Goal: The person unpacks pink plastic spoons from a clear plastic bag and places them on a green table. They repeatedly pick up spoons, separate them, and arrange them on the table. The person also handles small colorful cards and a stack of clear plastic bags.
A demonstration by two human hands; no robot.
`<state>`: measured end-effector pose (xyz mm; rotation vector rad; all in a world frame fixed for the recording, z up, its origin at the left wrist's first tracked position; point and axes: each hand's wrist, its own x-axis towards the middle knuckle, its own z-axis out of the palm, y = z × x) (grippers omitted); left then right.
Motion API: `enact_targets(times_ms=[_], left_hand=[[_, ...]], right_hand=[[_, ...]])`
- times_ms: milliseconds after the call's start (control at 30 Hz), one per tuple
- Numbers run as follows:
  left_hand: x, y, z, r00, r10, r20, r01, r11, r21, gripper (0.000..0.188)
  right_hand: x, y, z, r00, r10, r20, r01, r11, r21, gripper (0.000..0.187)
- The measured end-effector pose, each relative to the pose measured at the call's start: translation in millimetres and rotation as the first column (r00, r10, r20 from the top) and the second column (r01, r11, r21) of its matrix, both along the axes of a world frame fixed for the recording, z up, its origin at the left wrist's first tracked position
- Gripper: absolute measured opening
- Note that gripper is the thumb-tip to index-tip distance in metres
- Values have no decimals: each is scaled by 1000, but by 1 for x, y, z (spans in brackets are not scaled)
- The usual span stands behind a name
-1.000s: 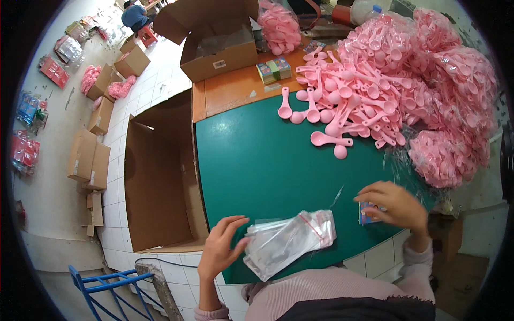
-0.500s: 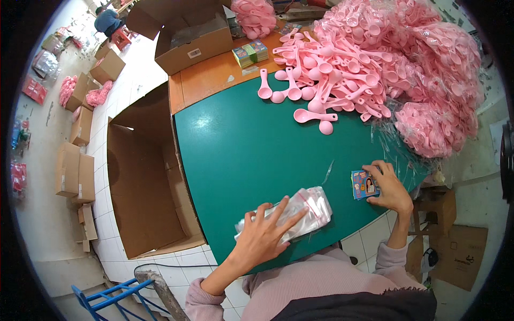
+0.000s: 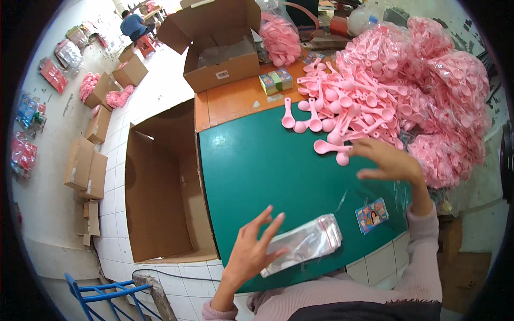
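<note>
My left hand is open, its fingers spread above the left end of a stack of clear plastic bags on the green tabletop. My right hand is open too, thumb apart from the fingers. Its fingertips are at the handle end of a pink measuring spoon; whether they touch it I cannot tell. Beyond lies a heap of loose pink spoons. A small pile of printed cards lies right of the bags, with neither hand on it.
A deep open carton stands against the table's left side. At the back are another open box and a banded card stack. Bagged spoons pile up at right. A blue metal frame stands lower left; a person sits far off.
My right hand has left the cards and moved up and away to the loose spoons. My left hand has lifted off the bags a little. The whole view has shifted.
</note>
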<state>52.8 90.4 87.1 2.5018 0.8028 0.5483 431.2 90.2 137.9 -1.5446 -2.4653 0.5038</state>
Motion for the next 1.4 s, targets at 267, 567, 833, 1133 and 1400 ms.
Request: enact_targets(times_ms=[267, 567, 833, 1133, 1400], left_hand=[[-46, -18, -16, 709, 665, 234, -490, 704, -515, 42], [-73, -21, -29, 568, 766, 303, -573, 632, -522, 28], [-9, 66, -11, 926, 304, 222, -276, 950, -147, 74], [47, 65, -41, 832, 150, 534, 24, 953, -304, 60], [36, 67, -89, 841, 127, 525, 186, 844, -502, 62]], right_hand=[[19, 302, -73, 968, -140, 207, 73, 951, 301, 68], [-8, 329, -92, 887, -271, 374, 120, 917, 381, 69], [-132, 146, -65, 856, -220, -468, 309, 943, 122, 75], [-164, 22, -82, 787, -133, -603, 325, 919, 222, 78], [-157, -4, -58, 915, -84, -394, 194, 949, 249, 64]])
